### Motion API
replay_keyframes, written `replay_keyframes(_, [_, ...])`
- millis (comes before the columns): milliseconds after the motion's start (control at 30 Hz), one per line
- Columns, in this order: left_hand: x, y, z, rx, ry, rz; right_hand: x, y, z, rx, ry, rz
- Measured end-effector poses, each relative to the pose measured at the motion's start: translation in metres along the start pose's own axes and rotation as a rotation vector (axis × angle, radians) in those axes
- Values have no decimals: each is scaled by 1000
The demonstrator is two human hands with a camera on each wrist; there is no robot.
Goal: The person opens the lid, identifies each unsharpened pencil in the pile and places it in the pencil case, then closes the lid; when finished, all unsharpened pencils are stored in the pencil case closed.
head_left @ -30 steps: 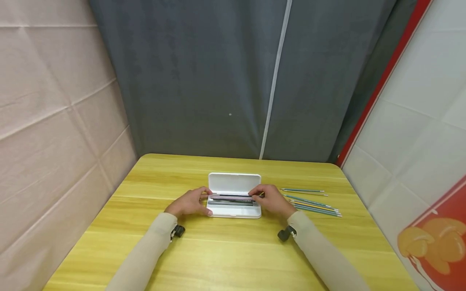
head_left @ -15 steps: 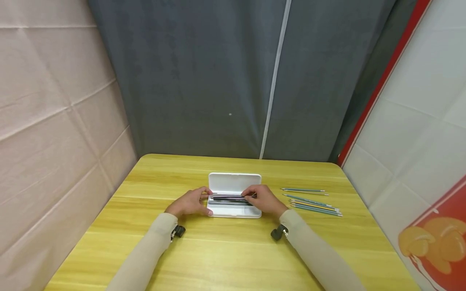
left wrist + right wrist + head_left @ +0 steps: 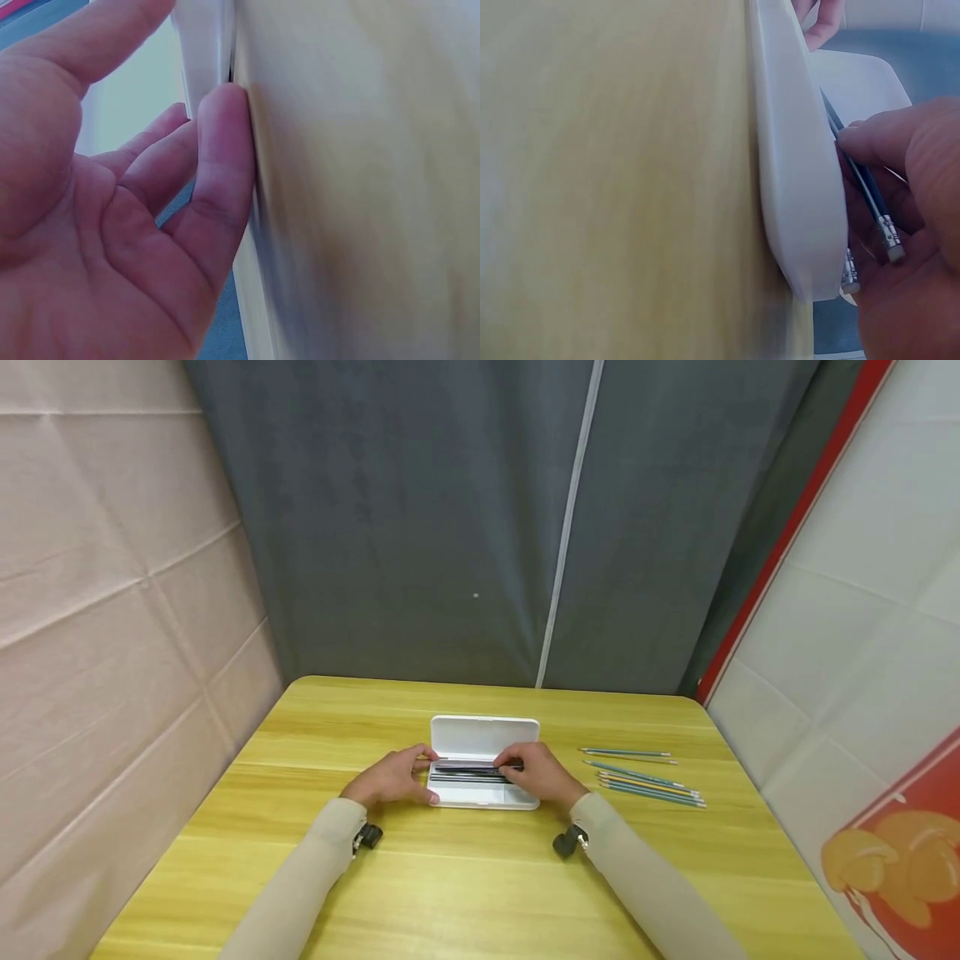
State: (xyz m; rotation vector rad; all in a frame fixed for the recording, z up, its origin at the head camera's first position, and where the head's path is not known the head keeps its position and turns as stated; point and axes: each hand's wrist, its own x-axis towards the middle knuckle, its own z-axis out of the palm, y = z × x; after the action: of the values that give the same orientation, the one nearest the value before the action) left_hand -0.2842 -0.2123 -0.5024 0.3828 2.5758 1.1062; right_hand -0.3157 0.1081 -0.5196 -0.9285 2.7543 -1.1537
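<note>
A white pencil case (image 3: 484,737) lies on the table with its lid up, several dark pencils (image 3: 468,774) inside it. My left hand (image 3: 390,778) holds the case's left end, thumb at the near corner and fingers farther back. Over the case's right half, my right hand (image 3: 542,772) pinches a dark pencil (image 3: 871,193) between thumb and fingers. Its silver ferrule and pale eraser stick out toward the palm in the right wrist view. A second pencil end (image 3: 850,274) shows lower down, beside the case wall. The front of the pinched pencil is partly hidden.
Several green and yellow pencils (image 3: 648,787) lie fanned on the wooden table (image 3: 465,885) to the right of the case. Just behind them are two more pencils (image 3: 628,752). A grey curtain (image 3: 420,527) hangs past the table's far edge.
My right hand has moved left over the case with the pencil, mostly in the first half second. My left hand stays at the case's left end.
</note>
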Motion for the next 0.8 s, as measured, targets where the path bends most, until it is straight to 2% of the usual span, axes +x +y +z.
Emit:
replay_keyframes(533, [-1, 1, 0, -13, -10, -8, -3, 2, -1, 11, 25, 18])
replay_keyframes(800, [0, -1, 0, 3, -6, -5, -7, 3, -5, 52, 55, 49])
